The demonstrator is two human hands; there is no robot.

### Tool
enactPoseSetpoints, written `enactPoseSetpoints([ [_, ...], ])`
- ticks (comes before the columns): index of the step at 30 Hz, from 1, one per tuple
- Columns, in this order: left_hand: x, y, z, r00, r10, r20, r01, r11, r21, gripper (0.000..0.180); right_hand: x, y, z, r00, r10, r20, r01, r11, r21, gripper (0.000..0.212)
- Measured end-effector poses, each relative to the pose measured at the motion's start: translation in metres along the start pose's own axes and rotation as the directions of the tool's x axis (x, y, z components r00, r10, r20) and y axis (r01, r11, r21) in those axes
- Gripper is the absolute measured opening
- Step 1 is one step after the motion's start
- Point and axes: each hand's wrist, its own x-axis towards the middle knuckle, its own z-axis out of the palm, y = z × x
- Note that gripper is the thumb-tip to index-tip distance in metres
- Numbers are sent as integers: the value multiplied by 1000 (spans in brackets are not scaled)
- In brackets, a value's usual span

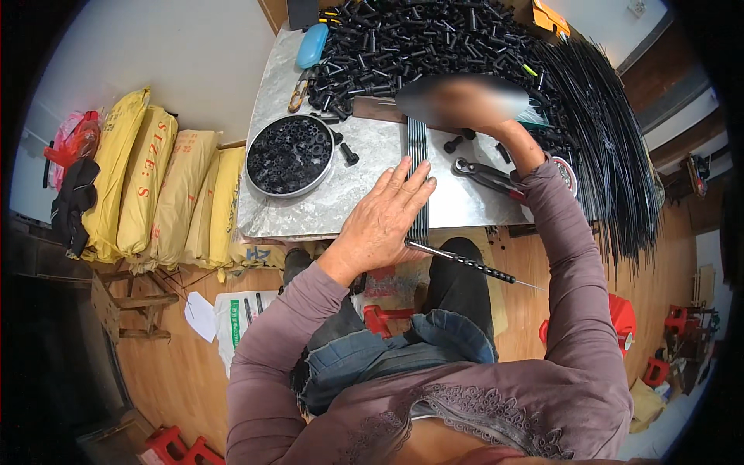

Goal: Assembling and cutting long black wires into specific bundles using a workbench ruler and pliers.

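My left hand [385, 218] lies flat, fingers apart, on a row of thin black rods [418, 151] laid side by side on the metal-topped table [364, 194]. My right hand [465, 105] is blurred with motion at the far end of the rods, gripping a flat rectangular tool [380, 110] whose end sticks out to the left. A single rod with a black sleeve [473, 267] juts out past the table's near edge below my left hand.
A round tin of small black parts [290, 155] stands left of the rods. A heap of black plastic tubes [418, 43] fills the table's far side, long black rods [612, 147] fan out at right. Pliers [484, 177] lie by my right wrist. Yellow sacks [155, 186] lean at left.
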Motion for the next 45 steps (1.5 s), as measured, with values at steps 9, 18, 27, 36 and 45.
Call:
enactPoseSetpoints([
  [9, 0, -2, 4, 1000, 4, 3, -4, 999, 48, 63, -6, -3, 0, 999, 36, -29, -35, 999, 25, 20],
  [18, 0, -1, 3, 1000, -10, 2, 10, 1000, 7, 65, 1, -3, -1, 998, 54, 22, -54, 998, 14, 20],
  [27, -1, -1, 1, 999, -14, 36, 13, 1000, 28, 74, 8, -4, -2, 1000, -15, 12, 16, 995, -96, 19],
  [36, 0, 0, -3, 999, -9, 49, 12, 999, -50, 89, 18, -3, 0, 999, -48, -2, 47, 990, -135, 18],
  [45, -1, -1, -1, 999, -8, 31, 9, 999, -46, 81, 12, -5, 3, 999, 16, -33, -17, 1000, -26, 17],
])
